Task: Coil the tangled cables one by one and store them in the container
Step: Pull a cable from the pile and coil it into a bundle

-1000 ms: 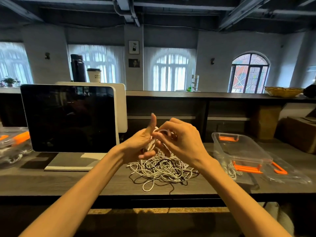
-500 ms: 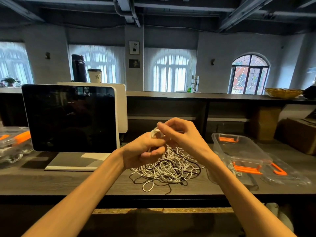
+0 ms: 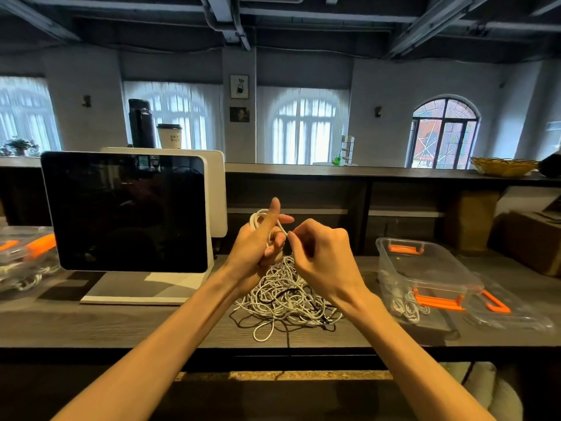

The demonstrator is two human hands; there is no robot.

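A: How will the cable (image 3: 263, 214) handle?

B: Light and limp, I'd judge — thin, white, a bit springy, so loops may slip. Best held where the coil crosses the palm.

A: And the hands?

B: Left hand (image 3: 258, 244) grips the small coil, thumb up; right hand (image 3: 321, 256) pinches the strand just beside it. Both hang above the pile (image 3: 285, 296) — white cords with a few dark ones, tangled on the tabletop (image 3: 91, 323).

A: The box (image 3: 425, 268)?

B: Clear, orange clips, open, to the right; some white cable inside.

Two hands (image 3: 258, 241), two clear containers (image 3: 425, 268), one monitor (image 3: 124, 211).
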